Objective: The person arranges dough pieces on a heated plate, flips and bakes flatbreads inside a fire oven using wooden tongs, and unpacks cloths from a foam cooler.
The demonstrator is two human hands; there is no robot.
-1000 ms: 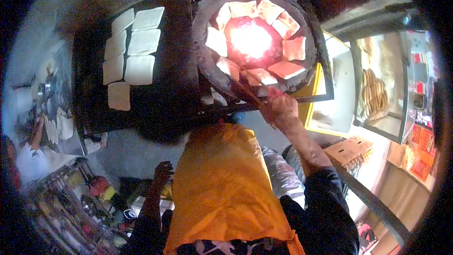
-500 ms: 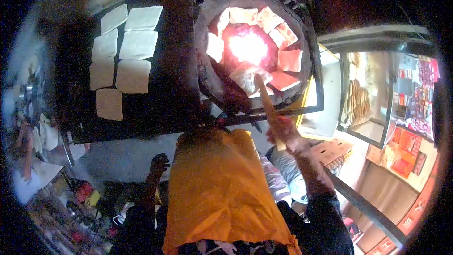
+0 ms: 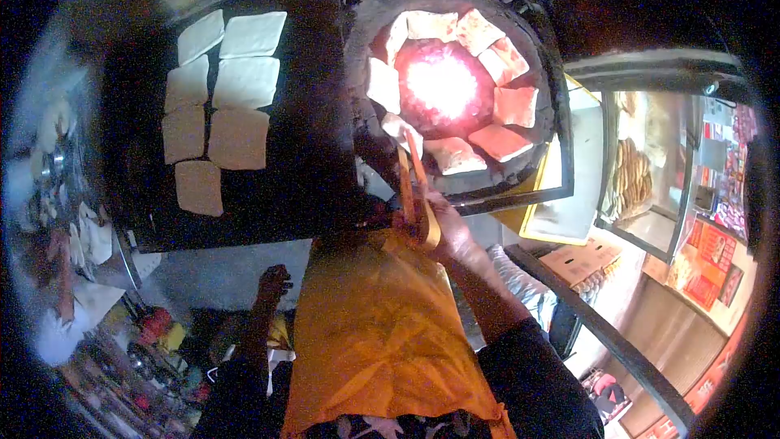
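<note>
- My right hand (image 3: 443, 223) is clamped around long tan tongs (image 3: 408, 195), their tips against a pale, floury slab of dough (image 3: 400, 130) at the near-left rim of the round grey oven (image 3: 367, 49).
- Other square slabs (image 3: 517, 106) ring the white-pink fire (image 3: 443, 81).
- Left of it, seven pale flat dough sheets (image 3: 247, 81) lie on the black worktop (image 3: 317, 114).
- My left hand (image 3: 275, 283) hangs beside my orange cloth apron (image 3: 382, 317), fingers loosely apart.
- Rightward, golden-brown loaves (image 3: 632, 179) stand inside a dark-framed glass case (image 3: 691, 195).
</note>
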